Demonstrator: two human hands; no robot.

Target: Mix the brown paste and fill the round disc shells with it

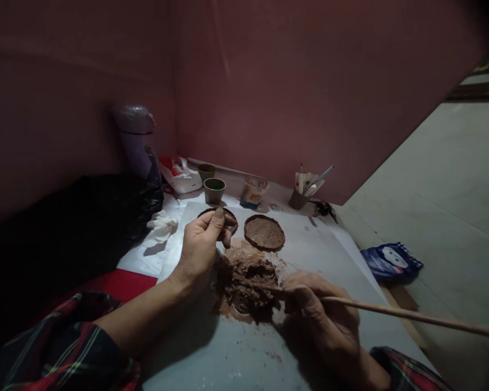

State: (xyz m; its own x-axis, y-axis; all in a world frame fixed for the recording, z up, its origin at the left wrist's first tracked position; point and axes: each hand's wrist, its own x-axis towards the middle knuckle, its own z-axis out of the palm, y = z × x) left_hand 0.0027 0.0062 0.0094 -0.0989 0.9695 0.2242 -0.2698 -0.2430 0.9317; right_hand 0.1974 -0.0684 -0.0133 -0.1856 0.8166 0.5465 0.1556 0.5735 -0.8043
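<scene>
My right hand [326, 317] is closed around a long thin wooden stick [415, 314]. The stick's near end reaches off to the right, while its tip lies in a heap of wet brown paste [250, 279] on the white board. My left hand [209, 236] is raised just above and left of the heap, thumb pressed to the curled fingers; whatever may be between them cannot be made out. Behind that hand a round dark-rimmed dish [233, 214] is partly hidden. Beside it lies a second round piece [264, 232], filled with brown paste.
Two small cups [214, 194], a clear plastic tub [252, 193] and a cup of pens and brushes [299, 200] stand at the back. A crumpled white glove [161, 227] lies left, near a black bag [85, 228]. Smears mark the white board [321, 255].
</scene>
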